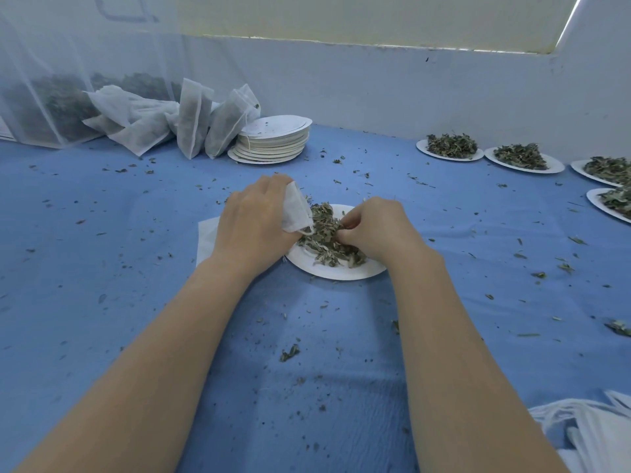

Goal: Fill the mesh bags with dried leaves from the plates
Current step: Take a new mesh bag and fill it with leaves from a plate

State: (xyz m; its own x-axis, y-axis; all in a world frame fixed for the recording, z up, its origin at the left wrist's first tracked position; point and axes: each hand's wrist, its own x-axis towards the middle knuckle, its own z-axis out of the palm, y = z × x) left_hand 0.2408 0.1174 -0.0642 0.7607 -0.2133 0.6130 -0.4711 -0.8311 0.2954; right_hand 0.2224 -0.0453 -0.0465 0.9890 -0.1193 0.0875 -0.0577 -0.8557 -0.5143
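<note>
- Nearest to the camera, white cloth [587, 435] lies crumpled at the near right corner, on the blue table cover [102, 233] that is dotted with leaf crumbs.
- Further in, at the centre, the left hand [251, 223] grips a small white mesh bag [296, 209] with its fingers curled around it; the mouth of the bag points to the right, touching the leaf pile.
- Just beside it, the right hand [372, 227] has its fingers bent down into the dried leaves [326, 237] and pinches some of them on the paper plate [341, 273].
- I judge the leaves very light, brittle and easy to scatter, so small loose pinches are better than squeezing.
- I judge the bag thin, soft and limp; it should be held at the rim, to keep the mouth open.
- At the far right, four plates [450, 157] carry heaps of leaves.
- At the far centre stands a stack of empty plates [273, 141]; just left of it, filled bags [191, 121] lean together.
- At the far left, a large net sack [44, 107] seems to hold dark leaves.
- Under the left hand, a flat white sheet [206, 238] lies; perhaps it is another bag, I cannot tell.
</note>
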